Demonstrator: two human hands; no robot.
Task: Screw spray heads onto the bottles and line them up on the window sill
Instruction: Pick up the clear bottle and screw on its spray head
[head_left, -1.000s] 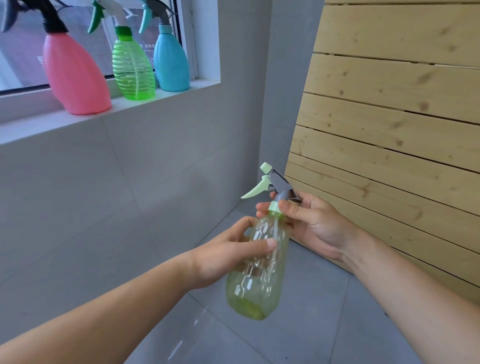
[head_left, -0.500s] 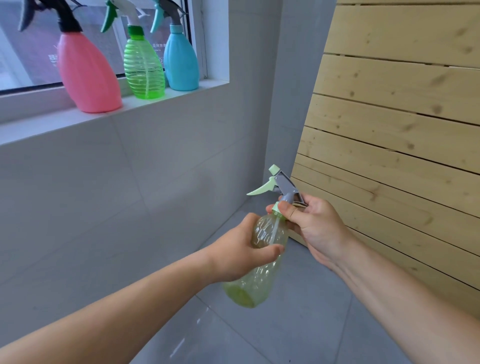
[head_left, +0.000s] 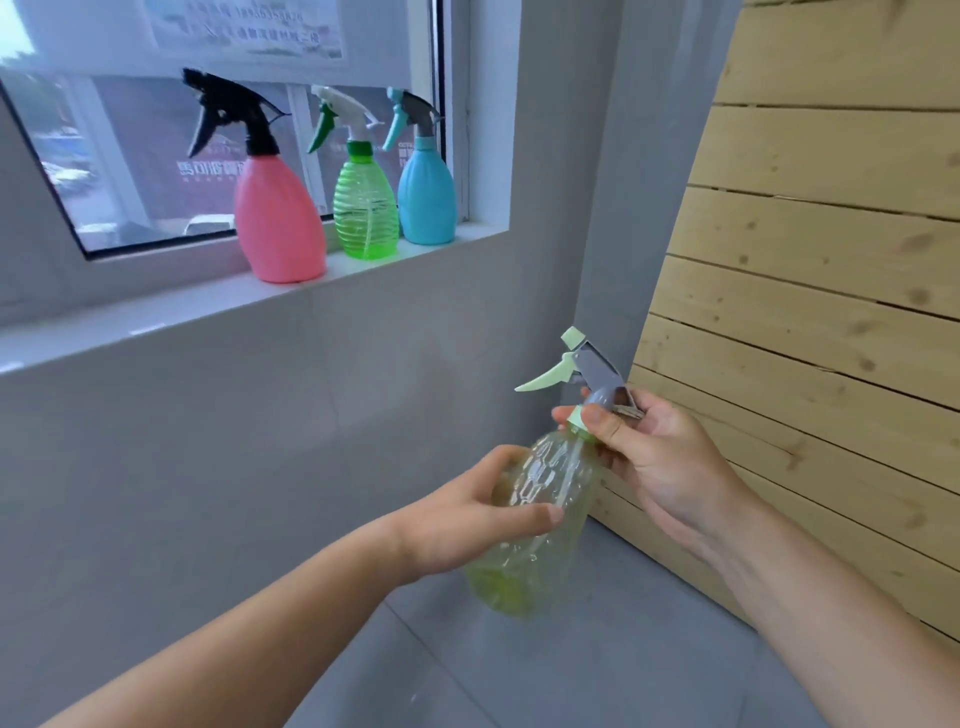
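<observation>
Window sill (head_left: 156, 332): pink bottle (head_left: 278, 223), green bottle (head_left: 366, 213), blue bottle (head_left: 427, 200), heads on. Left hand (head_left: 467, 512) grips clear yellow-green bottle (head_left: 540, 525), held in air; right hand (head_left: 649, 462) pinches spray head (head_left: 587, 371) collar.

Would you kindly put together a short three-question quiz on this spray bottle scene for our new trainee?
1. How many bottles stand on the window sill?
2. True or false: the left hand holds the body of the yellow-green bottle.
3. The right hand pinches the spray head at: A) its trigger; B) its collar at the bottle neck; C) its nozzle tip.

Key
1. Three: the pink bottle, the green bottle and the blue bottle.
2. True.
3. B.
</observation>
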